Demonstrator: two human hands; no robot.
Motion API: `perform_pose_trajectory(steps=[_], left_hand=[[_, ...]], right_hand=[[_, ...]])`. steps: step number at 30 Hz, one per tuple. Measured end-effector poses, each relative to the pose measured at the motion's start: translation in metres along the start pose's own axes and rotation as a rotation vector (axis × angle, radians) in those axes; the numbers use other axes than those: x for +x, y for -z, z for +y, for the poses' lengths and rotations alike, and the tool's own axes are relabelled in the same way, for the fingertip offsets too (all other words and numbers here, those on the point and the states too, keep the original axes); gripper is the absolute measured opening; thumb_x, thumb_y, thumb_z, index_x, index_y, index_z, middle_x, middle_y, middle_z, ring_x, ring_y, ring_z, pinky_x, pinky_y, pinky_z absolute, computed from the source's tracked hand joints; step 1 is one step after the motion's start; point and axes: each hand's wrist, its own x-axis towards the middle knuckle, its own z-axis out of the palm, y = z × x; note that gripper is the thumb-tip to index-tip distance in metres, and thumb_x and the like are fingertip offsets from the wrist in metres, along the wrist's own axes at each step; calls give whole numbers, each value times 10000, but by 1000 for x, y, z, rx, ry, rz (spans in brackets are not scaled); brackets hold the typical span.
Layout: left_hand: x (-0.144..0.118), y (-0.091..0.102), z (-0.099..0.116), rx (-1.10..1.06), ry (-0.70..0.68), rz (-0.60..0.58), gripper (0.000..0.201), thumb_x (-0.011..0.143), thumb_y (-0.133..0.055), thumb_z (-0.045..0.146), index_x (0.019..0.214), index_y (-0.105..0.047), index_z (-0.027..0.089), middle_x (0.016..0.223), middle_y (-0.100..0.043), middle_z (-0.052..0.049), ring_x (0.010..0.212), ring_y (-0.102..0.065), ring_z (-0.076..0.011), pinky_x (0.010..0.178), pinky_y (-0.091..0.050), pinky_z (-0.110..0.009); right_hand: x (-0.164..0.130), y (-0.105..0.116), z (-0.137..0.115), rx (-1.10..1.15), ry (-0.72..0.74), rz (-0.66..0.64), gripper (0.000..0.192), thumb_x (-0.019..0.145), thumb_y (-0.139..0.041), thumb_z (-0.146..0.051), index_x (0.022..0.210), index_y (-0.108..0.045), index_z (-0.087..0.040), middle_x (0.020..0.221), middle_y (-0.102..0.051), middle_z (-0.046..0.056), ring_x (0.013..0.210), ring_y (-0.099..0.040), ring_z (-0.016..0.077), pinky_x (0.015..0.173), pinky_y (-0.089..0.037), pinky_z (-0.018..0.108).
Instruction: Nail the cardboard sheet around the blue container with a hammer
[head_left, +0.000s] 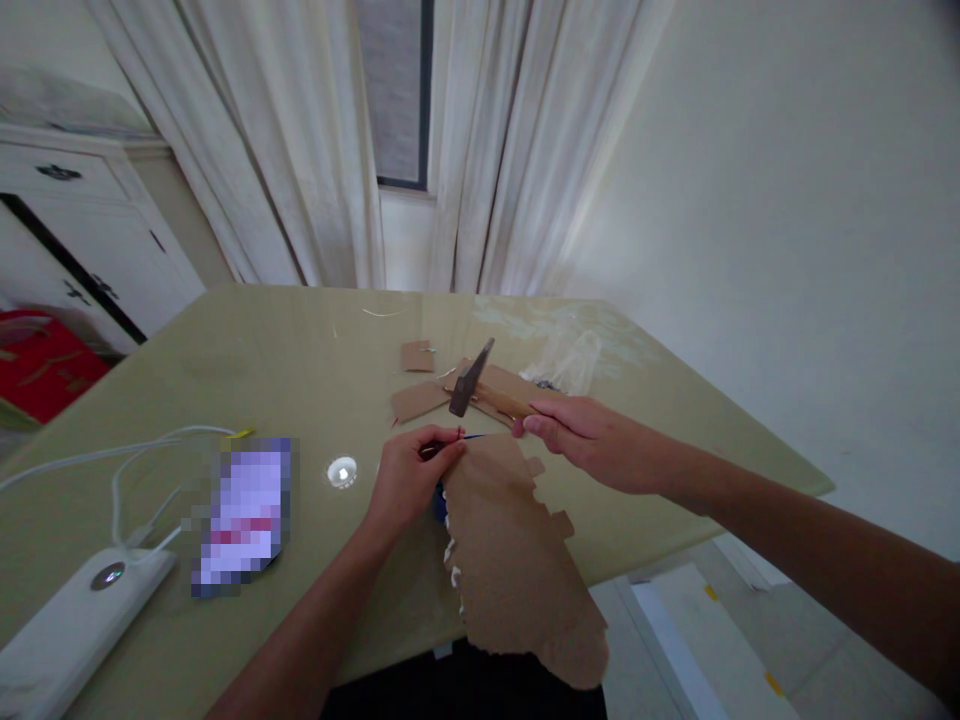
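Observation:
My right hand (592,440) grips the wooden handle of a small hammer (471,380), whose dark metal head hangs just above the table. My left hand (411,475) pinches a small thin nail-like object at the top edge of a large torn piece of brown cardboard (510,560). That cardboard lies over the table's near edge and hangs off it. Something blue shows under the cardboard beside my left hand. The hammer head is a short way above and behind my left fingertips.
Smaller cardboard scraps (417,400) lie behind the hammer on the glossy yellow-green table (262,360). A clear plastic bag (570,362) sits further back right. A phone (244,512), a white power bank (67,630) and white cables lie at left. Curtains hang behind.

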Motion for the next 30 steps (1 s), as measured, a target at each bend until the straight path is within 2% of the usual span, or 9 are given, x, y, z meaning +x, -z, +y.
perform_pose_trajectory(steps=[5,10,15,19,22,26,30], left_hand=[[1,1,-1,67,-2,-2,205,767,-833,406,845,-868,220,920,-860,-82,875,-812,-310,853,-641,-431],[1,-1,2,44,-30,5,186,776,-828,373,885,-873,230,1051,-864,-83,981,-815,-311,942,-648,-451],[-1,-1,2,34,-12,10,219,810,-807,397,933,-865,225,1055,-864,-83,952,-823,-303,905,-669,-453],[-2,0,2,43,-13,19,244,809,-812,417,939,-866,217,1063,-861,-93,970,-814,-306,896,-669,-451],[-2,0,3,42,-10,17,260,804,-816,424,946,-866,212,1052,-859,-95,950,-810,-300,892,-662,-445],[-1,-1,2,14,0,19,280,797,-819,440,942,-859,204,1038,-857,-89,923,-803,-286,867,-648,-409],[0,-2,3,-29,27,24,281,798,-818,464,900,-846,204,953,-851,-72,873,-784,-264,783,-621,-348]], right_hand=[[-3,-3,0,-20,-1,-85,402,1124,-394,-449,1052,-716,-219,921,-687,55,886,-623,228,792,-429,348],[-8,4,-5,-15,30,-23,441,1126,-366,-503,1023,-694,-226,890,-661,43,841,-602,220,774,-415,344],[-13,1,-3,23,-8,41,428,1122,-362,-511,1014,-659,-222,878,-641,39,831,-578,214,753,-409,341],[-19,-22,15,1,-114,174,373,1085,-467,-530,881,-551,-230,842,-627,23,798,-565,202,719,-389,335],[-23,-46,34,34,-235,243,397,1032,-548,-590,858,-548,-233,784,-598,8,728,-544,193,654,-365,326],[-27,-78,48,301,-376,316,413,909,-706,-620,959,-597,-224,893,-657,30,761,-584,195,626,-428,306],[-28,-99,47,635,-459,395,456,771,-853,-534,894,-533,-234,799,-584,-25,686,-530,157,549,-407,266]])
